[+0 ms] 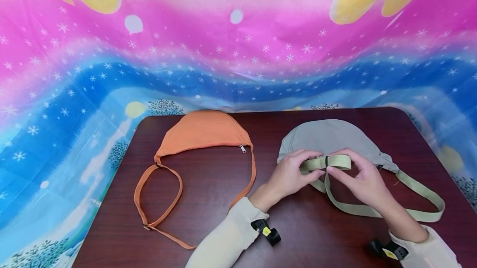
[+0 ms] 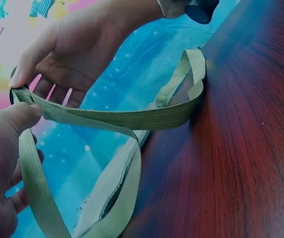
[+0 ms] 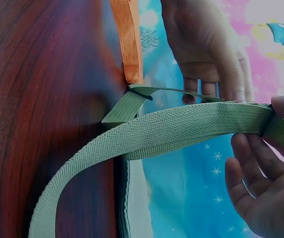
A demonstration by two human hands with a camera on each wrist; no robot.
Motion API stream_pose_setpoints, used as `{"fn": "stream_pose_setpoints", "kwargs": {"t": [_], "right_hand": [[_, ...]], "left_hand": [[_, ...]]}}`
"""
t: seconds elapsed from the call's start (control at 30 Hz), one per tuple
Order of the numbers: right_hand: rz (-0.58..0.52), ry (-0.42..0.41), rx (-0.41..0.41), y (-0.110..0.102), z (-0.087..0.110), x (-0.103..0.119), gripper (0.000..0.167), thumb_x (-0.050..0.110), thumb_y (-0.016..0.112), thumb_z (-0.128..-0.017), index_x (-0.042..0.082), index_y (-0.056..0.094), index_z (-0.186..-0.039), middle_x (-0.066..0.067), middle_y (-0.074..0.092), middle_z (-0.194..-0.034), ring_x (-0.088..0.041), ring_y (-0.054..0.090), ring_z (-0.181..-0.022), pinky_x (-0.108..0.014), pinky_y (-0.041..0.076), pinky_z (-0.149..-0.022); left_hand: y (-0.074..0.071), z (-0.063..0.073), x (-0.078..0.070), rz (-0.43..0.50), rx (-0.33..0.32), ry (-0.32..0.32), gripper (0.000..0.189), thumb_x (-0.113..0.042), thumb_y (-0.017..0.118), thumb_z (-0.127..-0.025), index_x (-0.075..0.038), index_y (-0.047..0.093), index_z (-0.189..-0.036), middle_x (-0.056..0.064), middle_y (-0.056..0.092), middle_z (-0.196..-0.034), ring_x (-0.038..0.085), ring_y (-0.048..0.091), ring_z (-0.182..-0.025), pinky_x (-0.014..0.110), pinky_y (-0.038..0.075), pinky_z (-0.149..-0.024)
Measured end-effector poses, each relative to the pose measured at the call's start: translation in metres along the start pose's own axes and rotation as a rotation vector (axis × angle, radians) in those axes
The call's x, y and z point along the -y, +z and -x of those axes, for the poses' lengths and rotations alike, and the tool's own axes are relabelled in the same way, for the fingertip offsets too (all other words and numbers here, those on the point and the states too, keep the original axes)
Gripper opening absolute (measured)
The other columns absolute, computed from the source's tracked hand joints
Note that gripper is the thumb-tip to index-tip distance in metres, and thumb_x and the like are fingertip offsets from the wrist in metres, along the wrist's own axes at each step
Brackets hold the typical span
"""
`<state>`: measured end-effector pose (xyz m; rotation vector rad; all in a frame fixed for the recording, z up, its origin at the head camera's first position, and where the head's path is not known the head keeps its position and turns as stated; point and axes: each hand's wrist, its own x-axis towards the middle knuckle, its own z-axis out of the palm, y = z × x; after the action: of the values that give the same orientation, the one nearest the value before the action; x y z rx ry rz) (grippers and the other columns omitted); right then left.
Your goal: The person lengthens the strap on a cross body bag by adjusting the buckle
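A grey-green waist bag (image 1: 328, 137) lies on the dark table, its pale green webbing strap (image 1: 425, 201) running toward the front right. My left hand (image 1: 292, 175) pinches a raised loop of that strap between thumb and fingers. Just to its right, my right hand (image 1: 363, 177) pinches the same strap beside a black slider buckle (image 1: 326, 161). In the left wrist view the strap (image 2: 117, 119) stretches from the fingertips back toward the bag. The right wrist view shows the slider (image 3: 267, 121) right at the right thumb, and another black ring (image 3: 139, 92) farther along the strap.
An orange waist bag (image 1: 206, 131) with a silver zipper pull (image 1: 242, 148) lies at the left of the table (image 1: 208, 185). Its looped strap (image 1: 138, 193) trails toward the front, passing under the left forearm. A colourful snowflake-patterned cloth (image 1: 238, 52) hangs behind the table.
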<state>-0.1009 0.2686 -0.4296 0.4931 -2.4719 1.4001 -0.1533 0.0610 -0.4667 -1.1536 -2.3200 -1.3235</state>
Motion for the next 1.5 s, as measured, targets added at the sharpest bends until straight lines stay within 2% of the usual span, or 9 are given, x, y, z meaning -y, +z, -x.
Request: {"fn": "stream_pose_setpoints", "kwargs": {"t": [0.23,0.33,0.6,0.83,1.03,1.2,1.5], "right_hand": [[-0.037,-0.005,-0.073,-0.005,-0.002,-0.001,0.035,-0.016,0.073,-0.083,-0.001,0.067,-0.115,0.007,0.068,-0.105,-0.004,0.061,-0.094,-0.012,0.045,-0.079],[-0.051,-0.018,-0.083,-0.007,-0.002,-0.001,0.034,-0.017,0.071,-0.084,-0.003,0.066,-0.115,0.007,0.067,-0.105,-0.004,0.062,-0.093,-0.012,0.046,-0.077],[-0.071,-0.019,-0.067,-0.007,-0.002,-0.001,0.032,-0.017,0.069,-0.085,-0.005,0.065,-0.114,0.005,0.066,-0.107,-0.005,0.062,-0.095,-0.012,0.048,-0.079],[0.031,0.051,0.052,-0.003,0.0,-0.005,0.034,-0.003,0.074,-0.09,0.008,0.064,-0.12,0.006,0.063,-0.106,-0.003,0.06,-0.092,-0.016,0.049,-0.074],[0.001,0.066,-0.014,-0.005,-0.001,-0.002,0.03,-0.006,0.071,-0.091,0.002,0.063,-0.12,0.01,0.064,-0.107,0.0,0.062,-0.094,-0.011,0.049,-0.078],[-0.053,0.061,-0.018,-0.008,-0.001,0.001,0.029,-0.01,0.067,-0.092,-0.004,0.061,-0.12,0.01,0.064,-0.108,-0.001,0.063,-0.096,-0.011,0.05,-0.082],[-0.074,0.063,-0.015,-0.012,-0.001,0.0,0.031,-0.011,0.065,-0.093,-0.005,0.06,-0.122,0.01,0.065,-0.109,-0.002,0.062,-0.093,-0.012,0.05,-0.079]], "left_hand": [[0.0,0.002,0.005,-0.024,-0.044,-0.026,0.039,-0.018,0.082,-0.088,-0.008,0.068,-0.123,0.001,0.07,-0.105,0.01,0.063,-0.094,0.014,0.045,-0.088],[0.0,0.002,0.005,-0.015,-0.057,-0.023,0.034,-0.016,0.081,-0.088,-0.008,0.069,-0.118,0.0,0.071,-0.105,0.009,0.063,-0.092,0.014,0.046,-0.087],[0.001,0.001,0.003,-0.03,-0.036,-0.022,0.031,-0.02,0.081,-0.089,-0.011,0.071,-0.117,0.0,0.071,-0.11,0.007,0.062,-0.094,0.012,0.044,-0.084],[0.002,0.002,0.005,-0.027,-0.046,0.006,0.024,-0.016,0.078,-0.09,-0.01,0.074,-0.113,0.0,0.071,-0.109,0.008,0.064,-0.099,0.013,0.044,-0.089],[0.002,0.003,0.007,-0.041,-0.024,-0.024,0.031,-0.019,0.077,-0.093,-0.01,0.071,-0.122,0.0,0.07,-0.115,0.005,0.063,-0.103,0.012,0.044,-0.089],[0.002,0.003,0.006,-0.037,0.004,-0.028,0.031,-0.019,0.075,-0.094,-0.01,0.07,-0.123,-0.001,0.069,-0.115,0.003,0.06,-0.101,0.009,0.043,-0.086],[0.001,0.003,0.005,0.056,-0.071,-0.029,0.027,-0.015,0.075,-0.094,-0.009,0.07,-0.12,0.003,0.069,-0.114,0.01,0.061,-0.099,0.014,0.046,-0.087]]}}
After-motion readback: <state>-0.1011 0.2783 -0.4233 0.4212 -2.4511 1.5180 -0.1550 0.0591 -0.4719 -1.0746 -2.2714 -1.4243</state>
